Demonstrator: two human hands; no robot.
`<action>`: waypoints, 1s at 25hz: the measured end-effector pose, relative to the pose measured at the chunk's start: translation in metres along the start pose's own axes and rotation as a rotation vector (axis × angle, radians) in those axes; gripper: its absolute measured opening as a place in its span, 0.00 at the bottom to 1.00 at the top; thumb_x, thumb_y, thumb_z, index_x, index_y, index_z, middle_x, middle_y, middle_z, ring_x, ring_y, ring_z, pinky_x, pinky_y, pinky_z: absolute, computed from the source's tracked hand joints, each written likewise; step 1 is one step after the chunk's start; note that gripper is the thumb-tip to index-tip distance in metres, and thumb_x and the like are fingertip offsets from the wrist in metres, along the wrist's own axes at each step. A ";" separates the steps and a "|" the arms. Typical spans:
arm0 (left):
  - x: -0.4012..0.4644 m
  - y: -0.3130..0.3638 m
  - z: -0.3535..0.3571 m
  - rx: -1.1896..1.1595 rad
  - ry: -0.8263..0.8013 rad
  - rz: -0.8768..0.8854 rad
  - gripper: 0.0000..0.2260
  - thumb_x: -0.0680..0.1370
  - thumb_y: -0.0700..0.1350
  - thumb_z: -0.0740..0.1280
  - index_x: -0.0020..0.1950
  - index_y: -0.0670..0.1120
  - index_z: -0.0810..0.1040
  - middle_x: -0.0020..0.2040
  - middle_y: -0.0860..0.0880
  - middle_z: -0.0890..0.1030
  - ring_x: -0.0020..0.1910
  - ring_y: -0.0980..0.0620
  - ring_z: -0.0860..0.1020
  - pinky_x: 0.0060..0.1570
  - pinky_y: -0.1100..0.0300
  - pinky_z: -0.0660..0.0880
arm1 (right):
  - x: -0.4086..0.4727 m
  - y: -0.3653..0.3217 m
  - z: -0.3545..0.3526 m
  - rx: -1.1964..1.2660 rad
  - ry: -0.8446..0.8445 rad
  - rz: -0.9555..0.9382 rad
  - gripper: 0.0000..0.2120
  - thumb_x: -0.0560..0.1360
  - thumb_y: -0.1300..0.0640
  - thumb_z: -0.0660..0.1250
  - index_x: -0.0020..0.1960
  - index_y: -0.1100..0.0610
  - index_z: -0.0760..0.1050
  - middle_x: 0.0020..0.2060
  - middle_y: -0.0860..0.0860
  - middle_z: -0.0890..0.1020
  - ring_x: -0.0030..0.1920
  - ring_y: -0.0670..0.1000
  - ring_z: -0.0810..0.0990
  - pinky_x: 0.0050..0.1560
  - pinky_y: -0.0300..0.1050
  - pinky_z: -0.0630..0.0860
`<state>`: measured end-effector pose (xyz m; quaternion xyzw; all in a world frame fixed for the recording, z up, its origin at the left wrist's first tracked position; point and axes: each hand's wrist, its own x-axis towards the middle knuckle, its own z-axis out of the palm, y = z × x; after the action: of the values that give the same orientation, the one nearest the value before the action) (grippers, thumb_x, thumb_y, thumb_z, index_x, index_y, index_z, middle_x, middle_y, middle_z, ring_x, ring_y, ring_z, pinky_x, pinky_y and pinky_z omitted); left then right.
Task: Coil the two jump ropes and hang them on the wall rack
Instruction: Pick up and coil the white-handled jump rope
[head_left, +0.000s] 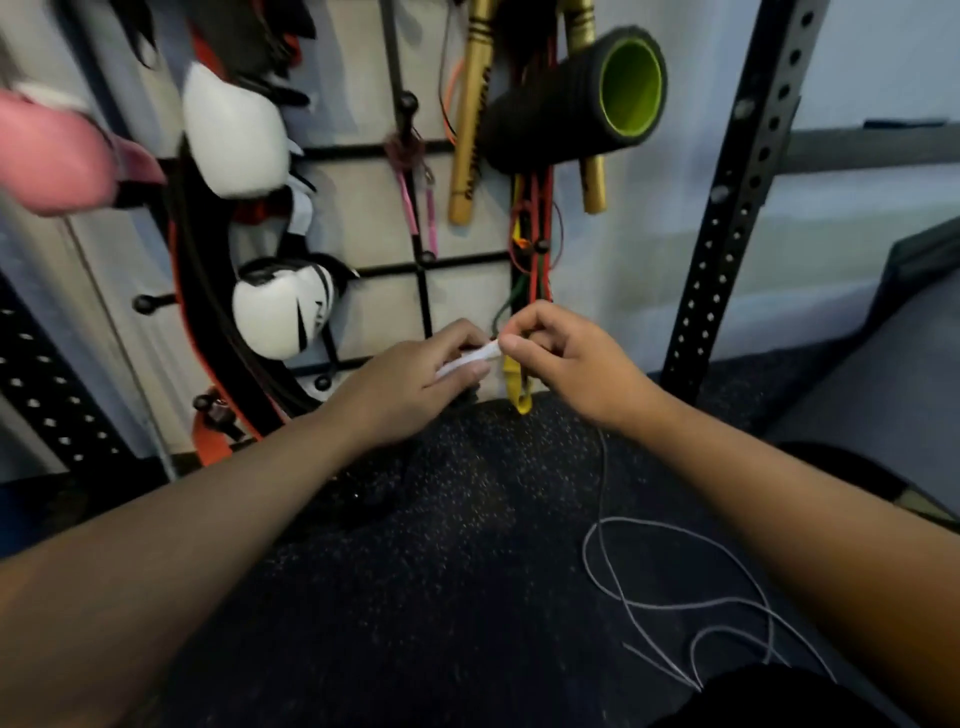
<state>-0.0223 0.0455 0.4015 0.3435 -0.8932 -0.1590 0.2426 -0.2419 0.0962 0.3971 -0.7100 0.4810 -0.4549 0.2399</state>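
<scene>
Both of my hands meet low in front of the black wire wall rack (415, 262). My left hand (421, 379) is closed around a white jump rope handle (475, 358). My right hand (566, 358) pinches the upper end of that same handle with thumb and forefinger. A thin grey rope (675, 605) runs down from under my right hand and lies in loose loops on the dark speckled floor at the lower right. A pink-handled jump rope (410, 200) hangs from a rack peg above my hands.
White boxing gloves (236, 130), a pink glove (47, 156), a black foam roller with green core (576, 98), gold sticks (470, 119) and coloured resistance bands (530, 260) hang on the rack. A perforated black steel upright (727, 208) stands to the right.
</scene>
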 end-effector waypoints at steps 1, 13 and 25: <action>-0.005 -0.002 -0.010 -0.047 0.026 0.002 0.08 0.84 0.59 0.61 0.58 0.58 0.75 0.39 0.53 0.81 0.38 0.56 0.79 0.41 0.51 0.74 | 0.006 -0.011 0.009 0.029 0.008 -0.015 0.04 0.82 0.52 0.67 0.51 0.51 0.77 0.29 0.54 0.68 0.29 0.53 0.64 0.32 0.48 0.62; 0.022 -0.022 -0.047 -0.609 0.335 0.019 0.08 0.85 0.51 0.64 0.59 0.49 0.79 0.32 0.55 0.71 0.25 0.62 0.66 0.28 0.66 0.64 | 0.048 -0.045 0.057 0.183 0.220 0.023 0.16 0.87 0.48 0.52 0.51 0.48 0.77 0.33 0.51 0.73 0.29 0.46 0.69 0.32 0.44 0.66; 0.025 -0.021 -0.052 -1.521 0.872 -0.061 0.12 0.88 0.46 0.55 0.67 0.43 0.73 0.37 0.52 0.70 0.31 0.57 0.68 0.32 0.62 0.68 | 0.038 -0.053 0.116 0.432 0.013 0.155 0.14 0.87 0.49 0.53 0.61 0.45 0.77 0.40 0.55 0.84 0.28 0.52 0.72 0.23 0.39 0.66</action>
<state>0.0010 0.0073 0.4438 0.1423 -0.3632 -0.5725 0.7211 -0.1107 0.0726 0.3992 -0.6000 0.4271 -0.5321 0.4177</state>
